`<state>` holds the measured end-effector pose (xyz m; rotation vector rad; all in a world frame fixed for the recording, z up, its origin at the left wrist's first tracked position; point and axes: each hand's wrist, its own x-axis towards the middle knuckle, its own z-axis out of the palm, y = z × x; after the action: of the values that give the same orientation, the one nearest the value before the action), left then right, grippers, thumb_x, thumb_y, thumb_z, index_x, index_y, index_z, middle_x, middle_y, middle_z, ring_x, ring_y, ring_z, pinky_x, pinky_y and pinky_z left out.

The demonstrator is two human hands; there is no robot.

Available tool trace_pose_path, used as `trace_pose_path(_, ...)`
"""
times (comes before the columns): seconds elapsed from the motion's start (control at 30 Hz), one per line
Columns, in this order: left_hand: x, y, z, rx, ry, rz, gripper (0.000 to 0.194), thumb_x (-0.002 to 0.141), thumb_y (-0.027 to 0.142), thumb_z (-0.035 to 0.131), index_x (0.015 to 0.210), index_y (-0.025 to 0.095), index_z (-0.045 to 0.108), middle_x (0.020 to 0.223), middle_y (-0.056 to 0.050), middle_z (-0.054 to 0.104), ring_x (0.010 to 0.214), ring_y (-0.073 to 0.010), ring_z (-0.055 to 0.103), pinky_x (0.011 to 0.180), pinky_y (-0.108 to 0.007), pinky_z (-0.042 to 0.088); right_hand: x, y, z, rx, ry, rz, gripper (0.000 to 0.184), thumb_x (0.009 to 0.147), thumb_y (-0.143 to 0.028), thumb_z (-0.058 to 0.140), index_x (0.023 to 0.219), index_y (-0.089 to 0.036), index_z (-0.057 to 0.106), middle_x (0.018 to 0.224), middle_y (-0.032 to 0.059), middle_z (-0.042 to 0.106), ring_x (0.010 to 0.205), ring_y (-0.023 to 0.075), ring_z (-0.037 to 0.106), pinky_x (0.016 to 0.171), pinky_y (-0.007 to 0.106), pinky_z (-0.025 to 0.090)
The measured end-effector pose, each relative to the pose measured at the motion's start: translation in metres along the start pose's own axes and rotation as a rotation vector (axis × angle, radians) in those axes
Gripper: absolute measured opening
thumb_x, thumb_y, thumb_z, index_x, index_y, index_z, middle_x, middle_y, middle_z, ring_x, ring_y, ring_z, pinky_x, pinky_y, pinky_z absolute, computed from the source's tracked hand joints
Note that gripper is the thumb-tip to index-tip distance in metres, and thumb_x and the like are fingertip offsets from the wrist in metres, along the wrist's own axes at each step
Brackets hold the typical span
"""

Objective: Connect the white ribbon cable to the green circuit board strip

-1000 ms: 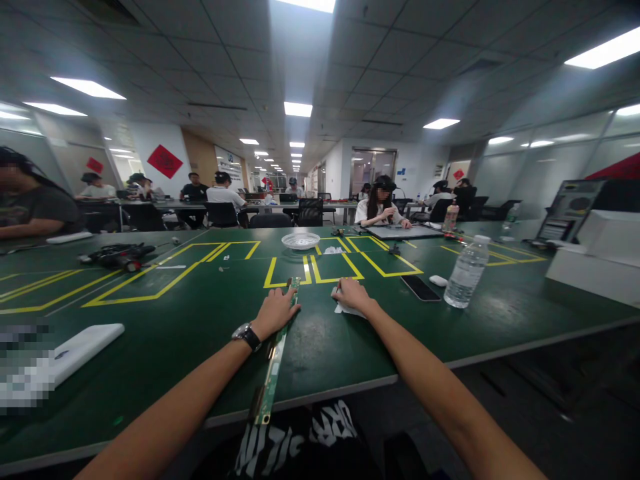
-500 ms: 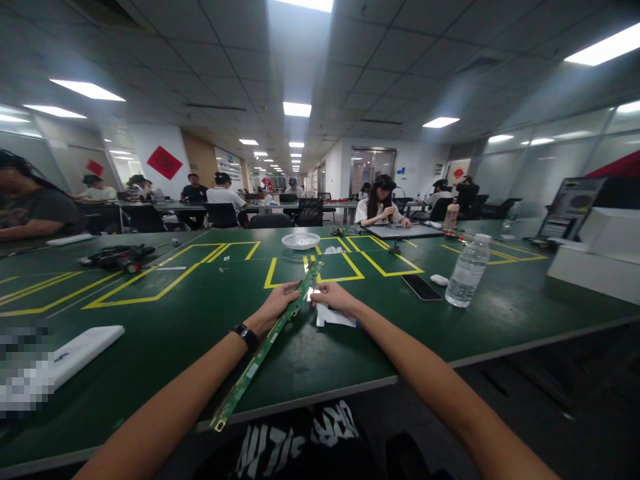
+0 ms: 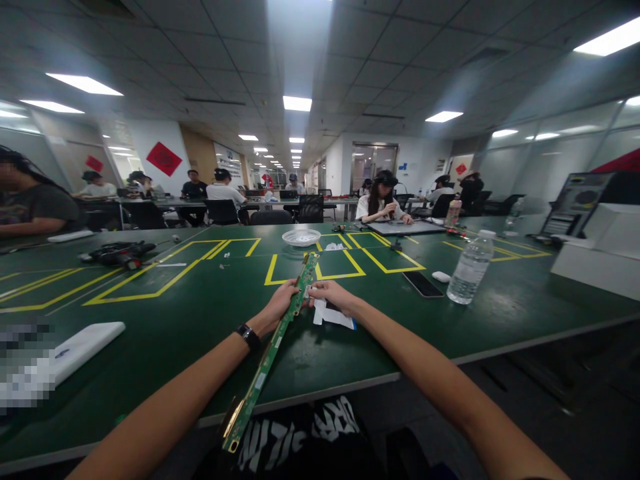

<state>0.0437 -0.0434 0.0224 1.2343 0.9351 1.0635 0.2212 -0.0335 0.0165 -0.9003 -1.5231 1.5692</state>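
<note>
The single view looks from the wearer's head, facing forward and down across the counter (image 3: 175, 333). It is wide: the lap (image 3: 325, 423) shows at the bottom, left hand (image 3: 276, 307) and right hand (image 3: 334, 295) lie near, below centre, and the ceiling (image 3: 215, 60) fills the top.

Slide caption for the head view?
Left hand holds green board; right hand holds white cable at its edge.

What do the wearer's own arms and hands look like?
Bare forearms, no sleeves in view. Left hand and right hand ungloved. Dark wristband with a shiny edge, probably a watch, on the left wrist; none seen on the right. No cables or markings visible on either arm.
</note>
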Motion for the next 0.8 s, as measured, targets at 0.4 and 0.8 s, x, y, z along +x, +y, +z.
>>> trace_pose_path(0.4, -0.0017, -0.0025, 0.0013, -0.035, 0.016, 0.05, 0.025, 0.081, 0.02, 0.049, 0.105, 0.018, 0.053, 0.057, 0.003, 0.059, 0.042, -0.0096, 0.055, 0.042, -0.017, 0.045, -0.0013, -0.0018, 0.0013, -0.041, 0.019, -0.03, 0.032, 0.074, -0.042, 0.072, 0.068, -0.011, 0.064, 0.056, -0.0006, 0.06, 0.045, 0.0065, 0.047, 0.043, 0.018, 0.032)
trace_pose_path(0.8, 0.0002, -0.0079, -0.0001, -0.051, 0.018, 0.075, 0.027, 0.082, 0.021, 0.05, 0.109, 0.018, 0.052, 0.057, 0.003, 0.059, 0.042, -0.0096, 0.056, 0.042, -0.017, 0.045, -0.0053, -0.0055, 0.0045, -0.039, 0.001, -0.042, 0.032, 0.071, -0.041, 0.073, 0.069, -0.01, 0.065, 0.062, 0.0008, 0.064, 0.048, 0.0068, 0.05, 0.047, 0.019, 0.034)
